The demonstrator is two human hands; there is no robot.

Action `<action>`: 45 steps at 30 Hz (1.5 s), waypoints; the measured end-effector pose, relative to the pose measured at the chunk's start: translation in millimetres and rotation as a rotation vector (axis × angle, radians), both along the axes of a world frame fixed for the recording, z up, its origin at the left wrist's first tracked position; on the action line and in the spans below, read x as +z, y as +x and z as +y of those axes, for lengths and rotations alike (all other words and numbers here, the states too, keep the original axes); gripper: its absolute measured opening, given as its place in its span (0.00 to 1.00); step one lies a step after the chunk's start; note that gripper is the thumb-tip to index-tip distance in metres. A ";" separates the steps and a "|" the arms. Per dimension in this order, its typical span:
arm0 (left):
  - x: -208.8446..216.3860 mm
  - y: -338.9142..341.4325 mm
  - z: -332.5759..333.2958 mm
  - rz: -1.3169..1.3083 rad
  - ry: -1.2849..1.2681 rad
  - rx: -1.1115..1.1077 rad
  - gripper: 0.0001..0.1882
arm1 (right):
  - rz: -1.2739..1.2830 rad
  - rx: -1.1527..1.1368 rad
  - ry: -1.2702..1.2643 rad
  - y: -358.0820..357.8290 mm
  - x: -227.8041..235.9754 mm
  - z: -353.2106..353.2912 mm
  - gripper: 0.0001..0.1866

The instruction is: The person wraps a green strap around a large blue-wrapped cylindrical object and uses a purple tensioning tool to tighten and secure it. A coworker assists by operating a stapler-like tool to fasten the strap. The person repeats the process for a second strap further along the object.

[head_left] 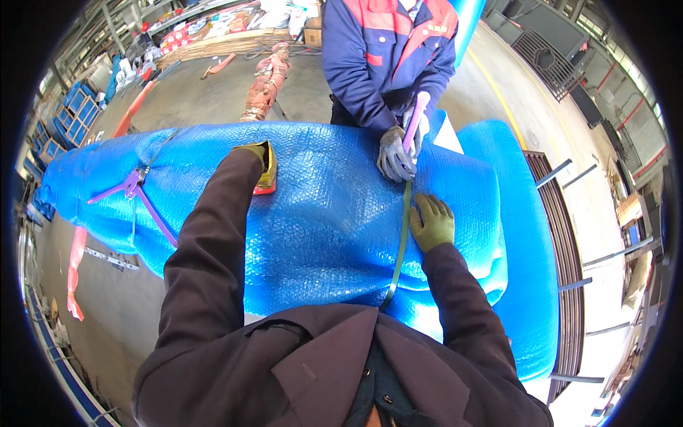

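Observation:
A long bundle in shiny blue wrapping (320, 199) lies across in front of me. My right hand (432, 222), in a green glove, rests on it with fingers stretched out, just right of a green strap (400, 249) round the bundle. My left hand (255, 151), gloved too, is at a small yellow and red container (268, 174) on the wrapping; its fingers are hidden there. Across from me, a person's grey-gloved hands (397, 155) are at the strap's upper end, with a tool with a light purple handle (417, 117). A purple two-handled tool (134, 185) lies at another strap, left of my arm.
The co-worker in a blue and red jacket (388, 64) stands at the bundle's far side. Another blue-wrapped piece (530, 249) lies at the right, beside a dark slatted metal panel (558, 235). An orange-wrapped post (267, 85) stands behind the bundle; racks with goods (213, 28) are farther back.

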State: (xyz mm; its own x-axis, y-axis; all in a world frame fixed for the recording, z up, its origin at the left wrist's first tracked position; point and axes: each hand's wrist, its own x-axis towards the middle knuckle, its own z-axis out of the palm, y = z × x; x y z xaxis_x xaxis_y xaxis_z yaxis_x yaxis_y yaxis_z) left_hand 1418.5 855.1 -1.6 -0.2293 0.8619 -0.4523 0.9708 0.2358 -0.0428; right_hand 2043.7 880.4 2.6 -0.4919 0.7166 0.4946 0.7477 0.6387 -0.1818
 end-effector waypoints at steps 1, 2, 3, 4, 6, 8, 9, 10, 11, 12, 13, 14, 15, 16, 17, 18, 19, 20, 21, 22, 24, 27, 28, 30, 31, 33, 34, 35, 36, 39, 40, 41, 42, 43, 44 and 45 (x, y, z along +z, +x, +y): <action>0.9 1.2 0.6 -0.003 -0.002 0.003 0.23 | 0.002 0.005 0.003 -0.2 0.0 0.6 0.21; 1.3 2.7 0.8 -0.004 -0.007 0.006 0.23 | 0.008 0.011 0.018 -0.2 -0.2 0.3 0.21; 2.0 2.9 0.5 -0.004 -0.007 0.008 0.23 | 0.002 0.013 0.000 -0.5 -0.1 0.6 0.21; 2.3 3.3 -0.4 -0.013 -0.009 0.009 0.22 | 0.001 0.015 -0.003 -0.9 0.3 0.5 0.21; 2.1 3.3 -3.1 -0.023 -0.010 0.009 0.22 | -0.006 0.007 -0.025 -1.1 1.3 0.8 0.21; 1.2 3.7 -6.7 -0.030 -0.013 0.012 0.22 | -0.009 0.009 0.009 -1.4 2.6 0.5 0.21; 0.8 3.8 -8.0 -0.030 -0.016 0.012 0.22 | -0.022 -0.008 0.013 -1.3 2.7 -0.9 0.21; 0.5 3.9 -8.9 -0.032 -0.020 0.016 0.22 | -0.014 0.004 0.009 -1.3 3.7 -0.6 0.21; 0.2 4.0 -9.7 -0.034 -0.023 0.015 0.22 | 0.005 0.019 0.013 -1.1 3.8 -1.4 0.21; 0.0 3.8 -10.6 -0.036 -0.024 0.015 0.21 | 0.014 0.026 0.014 -0.7 4.1 -1.6 0.21; -0.3 4.2 -11.3 -0.037 -0.024 0.016 0.21 | 0.021 0.033 0.025 -0.7 4.1 -1.7 0.21; 0.0 4.0 -11.7 -0.037 -0.027 0.014 0.21 | 0.023 0.036 0.014 -0.2 3.9 -2.0 0.21; 0.2 4.4 -12.5 -0.037 -0.030 0.019 0.21 | 0.024 0.037 0.015 -0.2 3.9 -1.7 0.21; 1.1 4.3 -12.9 -0.041 -0.029 0.020 0.21 | 0.030 0.037 0.028 -0.5 3.7 -1.0 0.21; 2.0 4.6 -13.6 -0.042 -0.028 0.015 0.21 | 0.026 0.036 0.026 -0.7 3.4 -0.7 0.21; 3.1 4.9 -14.0 -0.040 -0.028 0.019 0.21 | 0.025 0.032 0.035 -1.0 2.9 -0.5 0.21; 4.2 5.4 -14.5 -0.042 -0.029 0.015 0.20 | 0.023 0.027 0.042 -1.1 2.4 -0.4 0.21; 5.1 6.4 -14.8 -0.040 -0.028 0.016 0.20 | 0.021 0.029 0.051 -1.1 1.9 -0.5 0.21; 6.2 7.2 -15.3 -0.040 -0.028 0.015 0.20 | 0.018 0.030 0.059 -1.3 1.4 -0.1 0.21; 6.8 8.4 -15.2 -0.040 -0.028 0.016 0.20 | 0.009 0.020 0.057 -0.9 0.9 -0.3 0.21; 7.3 10.9 -13.6 -0.042 -0.029 0.009 0.20 | 0.023 0.018 0.039 -0.2 -0.8 -1.0 0.20; 8.0 13.2 -10.0 -0.041 -0.026 0.008 0.19 | 0.030 0.007 0.034 0.5 -2.0 -0.2 0.20; 8.2 13.2 -9.4 -0.041 -0.026 0.006 0.19 | 0.031 0.008 0.036 0.7 -2.6 -0.3 0.20; 8.9 12.0 -9.1 -0.047 -0.025 0.006 0.19 | 0.029 0.005 0.039 1.1 -3.1 -0.1 0.20; 9.4 10.6 -9.5 -0.045 -0.027 0.005 0.19 | 0.028 0.003 0.053 0.9 -3.1 0.6 0.20; 10.6 7.6 -11.1 -0.046 -0.025 0.004 0.19 | 0.015 0.007 0.045 1.1 -3.2 0.7 0.20; 11.8 6.0 -11.6 -0.047 -0.022 0.005 0.19 | 0.010 0.001 0.043 0.5 -3.0 1.0 0.20; 12.5 4.4 -13.0 -0.047 -0.023 0.004 0.18 | 0.019 0.009 0.043 0.5 -2.8 0.6 0.20; 13.6 2.9 -13.8 -0.048 -0.023 0.002 0.18 | 0.026 0.012 0.040 0.4 -2.3 0.2 0.20; 14.4 -0.1 -15.9 -0.068 -0.022 -0.011 0.18 | 0.031 0.015 0.045 -0.5 -0.1 -0.5 0.20; 14.2 -1.8 -16.3 -0.075 -0.019 -0.018 0.18 | 0.021 0.007 0.046 -0.5 0.6 -1.1 0.20; 13.1 -3.0 -16.4 -0.082 -0.013 -0.023 0.18 | 0.027 0.016 0.037 -0.8 1.3 -1.1 0.20; 11.8 -4.9 -17.0 -0.089 -0.013 -0.023 0.18 | 0.024 0.019 0.027 -0.7 1.8 -1.3 0.20; 9.6 -5.8 -17.4 -0.095 -0.012 -0.021 0.17 | 0.023 0.022 0.023 -0.8 2.2 -1.2 0.20; 8.9 -8.6 -17.3 -0.103 -0.001 -0.020 0.17 | 0.019 0.023 0.019 -0.8 2.1 -1.2 0.20; 7.1 -9.7 -17.7 -0.110 0.009 -0.020 0.17 | 0.018 0.023 0.020 -0.6 1.7 -1.1 0.20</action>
State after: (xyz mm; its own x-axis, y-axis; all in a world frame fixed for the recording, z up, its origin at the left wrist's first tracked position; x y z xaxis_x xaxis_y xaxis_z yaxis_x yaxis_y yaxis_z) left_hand 1408.8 837.5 5.5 -0.1614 0.8701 -0.4657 0.9741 0.2161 0.0662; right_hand 2043.0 879.3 4.4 -0.4990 0.6950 0.5176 0.7296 0.6593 -0.1819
